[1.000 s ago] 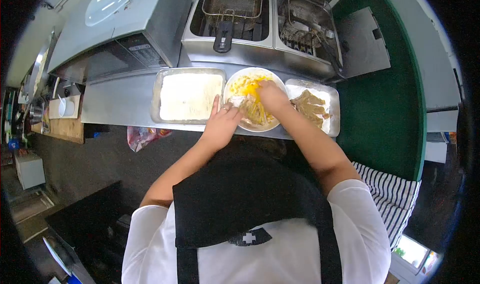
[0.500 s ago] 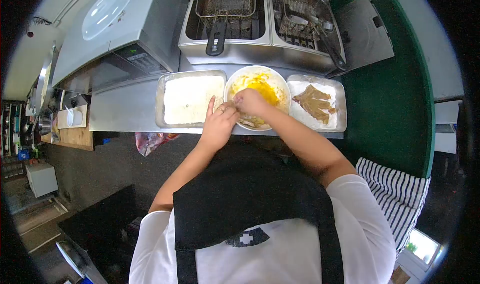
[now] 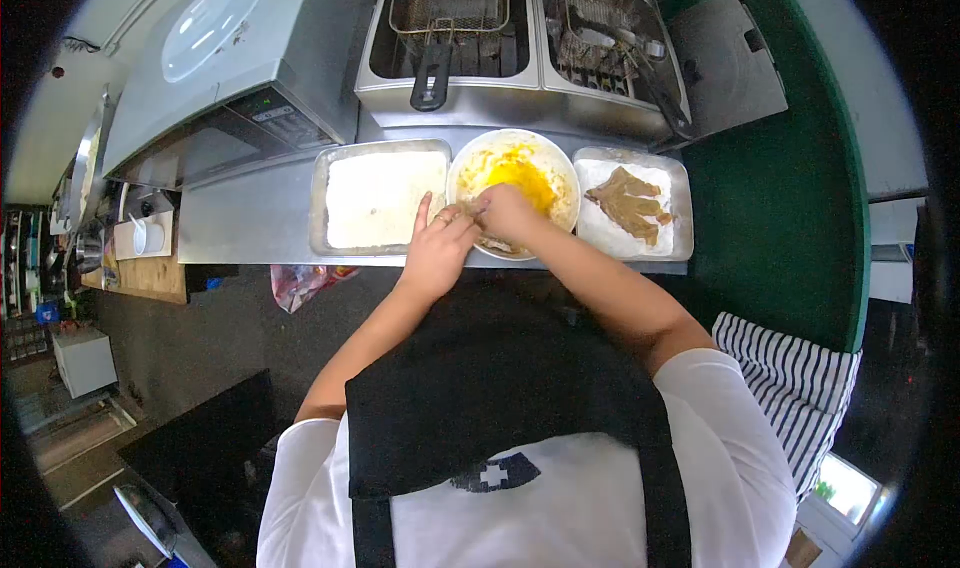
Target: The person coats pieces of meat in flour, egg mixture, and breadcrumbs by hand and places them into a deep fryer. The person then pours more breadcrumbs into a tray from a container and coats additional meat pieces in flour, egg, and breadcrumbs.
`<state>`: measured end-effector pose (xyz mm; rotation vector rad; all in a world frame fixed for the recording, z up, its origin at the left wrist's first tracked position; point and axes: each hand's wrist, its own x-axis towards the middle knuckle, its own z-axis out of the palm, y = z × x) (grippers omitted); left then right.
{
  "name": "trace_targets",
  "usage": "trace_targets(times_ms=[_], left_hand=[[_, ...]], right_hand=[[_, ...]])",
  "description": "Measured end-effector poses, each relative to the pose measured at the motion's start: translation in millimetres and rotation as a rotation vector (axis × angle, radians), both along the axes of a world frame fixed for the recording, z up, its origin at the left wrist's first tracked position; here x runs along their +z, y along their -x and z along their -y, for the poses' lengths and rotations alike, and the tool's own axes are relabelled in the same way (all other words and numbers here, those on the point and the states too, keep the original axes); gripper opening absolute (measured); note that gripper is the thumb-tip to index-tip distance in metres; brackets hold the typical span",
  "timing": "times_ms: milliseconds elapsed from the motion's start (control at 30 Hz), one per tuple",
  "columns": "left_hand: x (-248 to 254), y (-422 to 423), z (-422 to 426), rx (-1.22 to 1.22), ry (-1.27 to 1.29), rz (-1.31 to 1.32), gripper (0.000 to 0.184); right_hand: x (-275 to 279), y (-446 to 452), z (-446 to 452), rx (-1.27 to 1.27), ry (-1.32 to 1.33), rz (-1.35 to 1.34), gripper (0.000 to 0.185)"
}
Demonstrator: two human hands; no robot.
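A round white bowl [image 3: 563,158] holds bright yellow egg-like liquid [image 3: 525,175] and pale, lumpy residue. My right hand [image 3: 508,215] dips into its left part, fingers pinched; what they grip is mostly hidden. My left hand [image 3: 440,243] rests over the bowl's left rim, forefinger stretched out and other fingers bent toward the right hand's fingertips. A small brownish bit shows where the two hands meet, too small to name. Right of the bowl, a flat brown, lobed food piece [image 3: 628,206] lies on white powder in a metal tray [image 3: 683,203].
Left of the bowl stands another metal tray [image 3: 320,203] of whitish powder. Behind stands a double fryer [image 3: 470,106] with wire baskets, one black handle [image 3: 431,76] jutting forward. A microwave [image 3: 250,118] stands at the left, a green wall panel [image 3: 770,198] at the right.
My right hand has shifted slightly lower and nearer to my left hand, and a little more of the brownish bit shows between them. My left hand stays at the bowl's rim.
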<state>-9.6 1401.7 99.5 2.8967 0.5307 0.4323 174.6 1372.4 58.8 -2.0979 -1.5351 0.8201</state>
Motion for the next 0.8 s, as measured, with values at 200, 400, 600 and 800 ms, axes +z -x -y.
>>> trace_targets(times_ms=[200, 400, 600, 800], left_hand=[[-4.0, -0.1, -1.9, -0.017, -0.003, 0.030, 0.019], [-4.6, -1.8, -2.2, -0.022, -0.015, 0.016, 0.018], [-2.3, -2.9, -4.1, -0.039, 0.005, 0.017, 0.016], [-2.6, -1.8, -5.2, -0.046, 0.002, 0.018, 0.015]], right_hand=[[-13.7, 2.9, 2.5, 0.045, 0.067, 0.103, 0.015], [-3.8, -7.1, 13.2, 0.141, 0.140, 0.070, 0.017], [2.1, 2.8, -4.9, 0.044, 0.075, 0.127, 0.018], [-5.1, -3.8, -14.1, 0.007, -0.050, 0.083, 0.019]])
